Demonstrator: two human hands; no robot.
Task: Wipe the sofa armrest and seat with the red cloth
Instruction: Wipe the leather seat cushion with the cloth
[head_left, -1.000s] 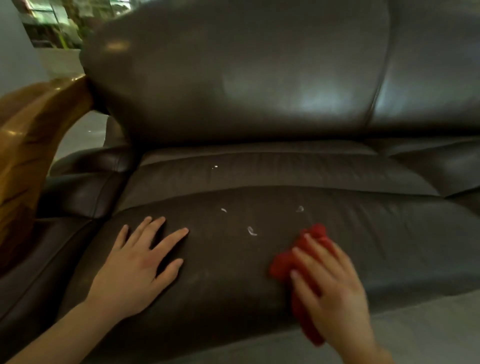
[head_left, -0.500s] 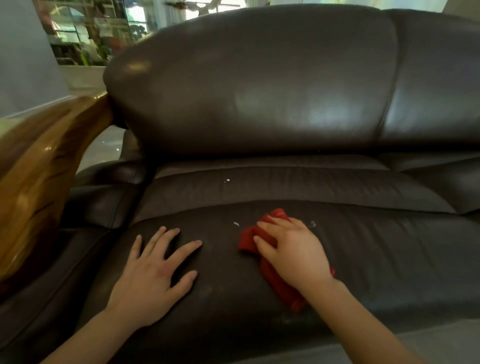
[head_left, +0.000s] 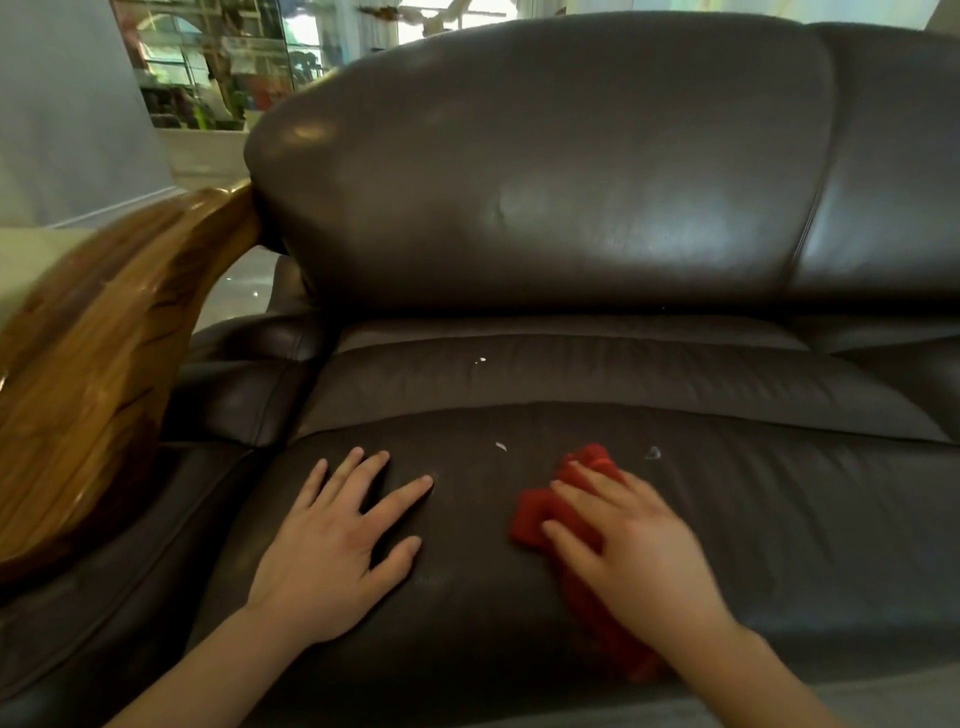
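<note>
A dark brown leather sofa seat (head_left: 779, 519) fills the lower half of the view. My right hand (head_left: 639, 556) presses a crumpled red cloth (head_left: 540, 514) flat against the seat's front cushion; most of the cloth is hidden under the palm. My left hand (head_left: 337, 540) lies flat on the seat to the left, fingers spread, holding nothing. The glossy wooden armrest (head_left: 104, 374) curves along the left edge, above a leather side pad (head_left: 244, 400). Small white flecks (head_left: 500, 446) lie on the seat just beyond the cloth.
The padded backrest (head_left: 545, 171) rises behind the seat, with a second cushion (head_left: 893, 171) to its right. A grey wall (head_left: 67, 104) and a glass display shelf (head_left: 223, 67) stand at the back left. Pale floor (head_left: 909, 696) shows at the bottom right.
My right hand slid the cloth left and away across the seat, then back a little toward the right. The left hand stayed planted. The camera view tilted upward.
</note>
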